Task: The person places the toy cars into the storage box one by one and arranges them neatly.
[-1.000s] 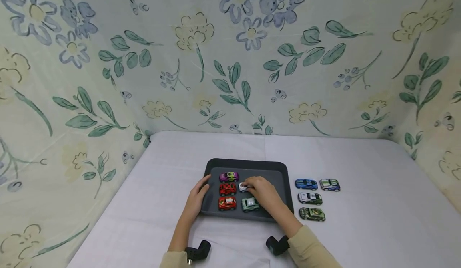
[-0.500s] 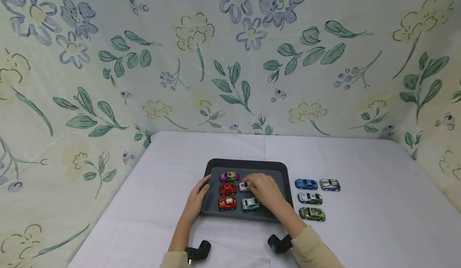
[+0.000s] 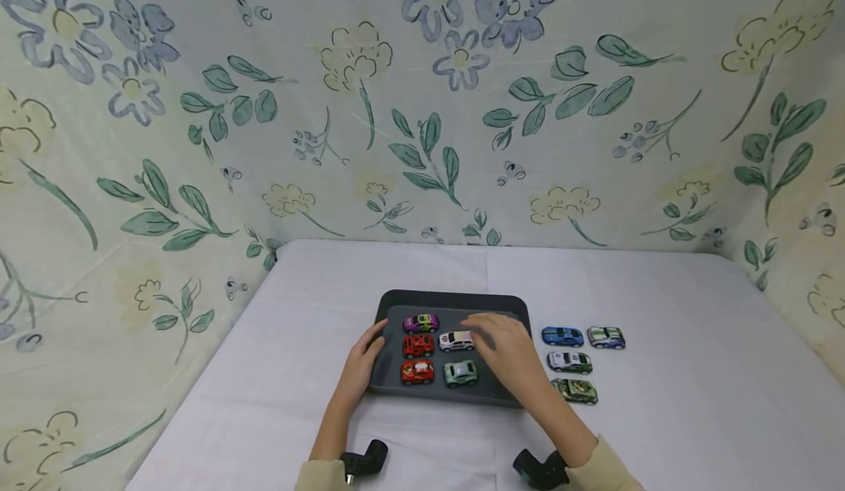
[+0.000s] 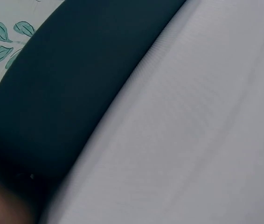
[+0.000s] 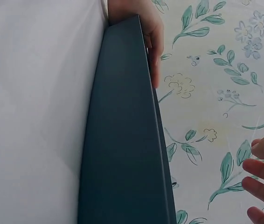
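Observation:
My left hand (image 3: 359, 359) rests on the left rim of a dark grey tray (image 3: 455, 396), its fingertips over the edge. The right wrist view also shows this left hand (image 5: 146, 28) at the tray's far end. My right hand (image 3: 508, 351) hovers over the right part of the tray with spread fingers and nothing in them. Just left of its fingertips stands a white toy car (image 3: 456, 340). Also in the tray are a purple toy car (image 3: 420, 324), a red-and-black one (image 3: 418, 346), a red one (image 3: 417, 372) and a mint green one (image 3: 460, 373).
Right of the tray, on the white cloth, stand a blue toy car (image 3: 562, 337), a white-and-blue one (image 3: 606, 337), a white-and-black one (image 3: 570, 362) and a camouflage one (image 3: 576, 390), partly behind my right forearm. A flowered curtain (image 3: 422, 109) hangs behind the table.
My right hand has let go of the white toy car and drawn back to the right, its fingers spreading. The car stays in the tray. My left hand has not moved.

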Motion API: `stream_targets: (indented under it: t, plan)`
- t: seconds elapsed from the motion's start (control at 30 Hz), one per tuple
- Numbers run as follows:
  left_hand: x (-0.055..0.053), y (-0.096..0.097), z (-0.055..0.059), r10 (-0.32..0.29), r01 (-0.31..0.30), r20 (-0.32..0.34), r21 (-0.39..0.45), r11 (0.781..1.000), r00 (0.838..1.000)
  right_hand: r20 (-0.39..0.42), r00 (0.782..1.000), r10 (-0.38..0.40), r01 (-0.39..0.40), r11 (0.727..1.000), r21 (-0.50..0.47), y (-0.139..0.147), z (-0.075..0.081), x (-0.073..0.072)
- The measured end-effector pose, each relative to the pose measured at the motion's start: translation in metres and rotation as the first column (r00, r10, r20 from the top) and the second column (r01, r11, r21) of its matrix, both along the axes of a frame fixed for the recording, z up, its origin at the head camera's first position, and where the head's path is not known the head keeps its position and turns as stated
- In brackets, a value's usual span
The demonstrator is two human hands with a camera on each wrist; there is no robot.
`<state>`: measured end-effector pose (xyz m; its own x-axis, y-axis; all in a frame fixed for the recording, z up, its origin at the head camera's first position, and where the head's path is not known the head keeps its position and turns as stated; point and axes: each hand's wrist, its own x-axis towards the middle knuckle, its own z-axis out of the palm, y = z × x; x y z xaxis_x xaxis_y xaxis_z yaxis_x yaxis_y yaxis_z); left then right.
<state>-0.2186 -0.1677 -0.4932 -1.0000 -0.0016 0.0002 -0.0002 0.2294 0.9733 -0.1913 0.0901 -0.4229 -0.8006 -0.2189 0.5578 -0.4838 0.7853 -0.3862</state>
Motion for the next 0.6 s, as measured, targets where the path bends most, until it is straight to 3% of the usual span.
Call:
stream_targets:
  t: [0.23,0.6]
  plan:
    - [0.001,0.002,0.002,0.013,-0.013,-0.002,0.002,1.0,1.0,-0.152,0.988,-0.017,0.009,0.999,-0.051,0.027,0.001,0.013]
    - [0.001,0.003,0.002,0.015,-0.015,-0.001,0.007,1.0,1.0,-0.16,0.976,-0.148,0.146,0.989,-0.021,0.072,-0.005,0.02]
